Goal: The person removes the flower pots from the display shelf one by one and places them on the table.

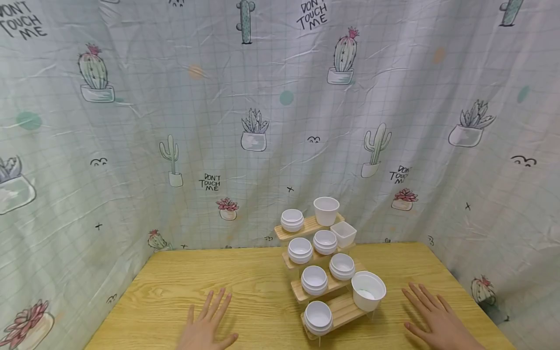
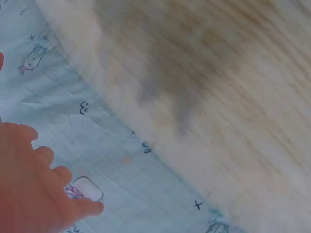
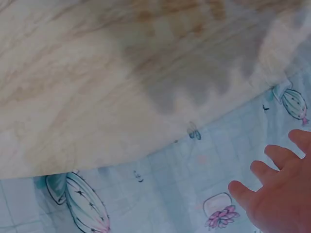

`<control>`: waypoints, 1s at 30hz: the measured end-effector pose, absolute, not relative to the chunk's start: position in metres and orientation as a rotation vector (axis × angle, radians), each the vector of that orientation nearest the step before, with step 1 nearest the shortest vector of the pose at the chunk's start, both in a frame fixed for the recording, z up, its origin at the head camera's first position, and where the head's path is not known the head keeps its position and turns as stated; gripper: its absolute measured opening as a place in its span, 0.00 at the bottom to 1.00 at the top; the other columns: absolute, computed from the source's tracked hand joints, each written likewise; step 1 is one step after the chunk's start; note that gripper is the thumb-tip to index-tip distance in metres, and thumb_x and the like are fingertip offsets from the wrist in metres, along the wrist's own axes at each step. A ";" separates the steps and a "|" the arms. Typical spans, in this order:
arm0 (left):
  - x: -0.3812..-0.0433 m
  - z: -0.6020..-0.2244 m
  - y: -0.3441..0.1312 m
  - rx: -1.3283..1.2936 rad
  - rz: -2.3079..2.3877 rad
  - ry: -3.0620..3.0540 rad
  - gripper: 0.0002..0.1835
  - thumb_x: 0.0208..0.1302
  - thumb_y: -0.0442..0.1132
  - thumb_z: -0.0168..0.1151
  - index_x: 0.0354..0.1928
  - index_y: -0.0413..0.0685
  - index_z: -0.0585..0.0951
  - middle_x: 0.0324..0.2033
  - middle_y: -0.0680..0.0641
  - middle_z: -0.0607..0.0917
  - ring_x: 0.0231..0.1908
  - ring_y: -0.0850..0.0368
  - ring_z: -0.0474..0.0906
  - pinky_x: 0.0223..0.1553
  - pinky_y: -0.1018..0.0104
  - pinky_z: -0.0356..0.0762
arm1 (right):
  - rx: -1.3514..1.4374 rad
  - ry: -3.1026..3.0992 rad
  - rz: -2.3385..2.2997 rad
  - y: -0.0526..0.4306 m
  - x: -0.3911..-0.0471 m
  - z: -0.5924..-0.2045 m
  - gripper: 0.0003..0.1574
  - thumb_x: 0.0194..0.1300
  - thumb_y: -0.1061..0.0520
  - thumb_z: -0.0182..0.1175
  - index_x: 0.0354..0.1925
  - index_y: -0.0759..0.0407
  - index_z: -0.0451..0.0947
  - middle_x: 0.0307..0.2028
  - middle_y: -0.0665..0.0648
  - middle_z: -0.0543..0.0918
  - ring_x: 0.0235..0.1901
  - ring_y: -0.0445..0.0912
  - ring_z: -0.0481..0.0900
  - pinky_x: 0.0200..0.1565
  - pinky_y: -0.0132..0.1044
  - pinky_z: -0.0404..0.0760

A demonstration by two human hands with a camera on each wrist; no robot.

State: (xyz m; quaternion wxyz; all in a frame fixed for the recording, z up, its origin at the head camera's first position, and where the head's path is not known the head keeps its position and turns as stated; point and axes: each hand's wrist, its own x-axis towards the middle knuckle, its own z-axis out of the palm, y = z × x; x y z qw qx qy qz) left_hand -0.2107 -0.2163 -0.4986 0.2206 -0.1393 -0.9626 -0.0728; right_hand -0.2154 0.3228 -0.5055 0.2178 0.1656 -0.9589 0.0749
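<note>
Tiered wooden rack (image 1: 342, 311): nine white pots (image 1: 314, 282) on it, none in hand

Left hand (image 1: 205, 324), bottom edge left of centre: fingers spread wide, holding nothing, well apart from the rack. Right hand (image 1: 437, 318), lower right: same spread, also holding nothing, nearer the rack but not touching. In the wrist views their shadows lie apart from them, so both look lifted off the table (image 1: 249, 287).

Rack stands lower centre-right, angled. Bottom tier: round pot (image 1: 318, 317) left, wide tapered pot (image 1: 368, 294) right, something pale inside. Second tier: two squat pots (image 1: 342, 268). Third: two more plus a square pot (image 1: 344, 235) at right. Top: small pot (image 1: 292, 221), tall tapered pot (image 1: 325, 213). Cactus-print curtain (image 1: 210, 112) behind, filling upper frame.

Progress, my read: all nine pots are seated, no handling step running. Start or finish, can't tell; what's left doesn't show.
</note>
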 end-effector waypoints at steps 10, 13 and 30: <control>-0.210 -0.493 -0.203 -0.518 -0.220 -2.608 0.49 0.44 0.67 0.57 0.68 0.71 0.47 0.68 0.58 0.54 0.66 0.74 0.23 0.58 0.30 0.42 | 0.542 -2.538 0.161 0.315 -0.213 -0.492 0.48 0.47 0.40 0.63 0.65 0.43 0.56 0.68 0.42 0.49 0.64 0.24 0.26 0.58 0.22 0.16; -0.210 -0.490 -0.198 -0.543 -0.260 -2.629 0.47 0.46 0.65 0.57 0.68 0.69 0.48 0.66 0.53 0.59 0.66 0.73 0.24 0.61 0.33 0.36 | 0.567 -2.510 0.152 0.312 -0.212 -0.489 0.49 0.46 0.41 0.64 0.65 0.43 0.57 0.65 0.30 0.36 0.65 0.24 0.28 0.58 0.21 0.17; -0.209 -0.475 -0.180 -0.678 -0.222 -2.669 0.46 0.46 0.68 0.55 0.67 0.61 0.54 0.66 0.52 0.59 0.68 0.60 0.44 0.52 0.34 0.60 | 0.636 -2.412 0.144 0.302 -0.210 -0.470 0.47 0.43 0.42 0.67 0.62 0.47 0.63 0.64 0.35 0.52 0.66 0.25 0.34 0.62 0.19 0.24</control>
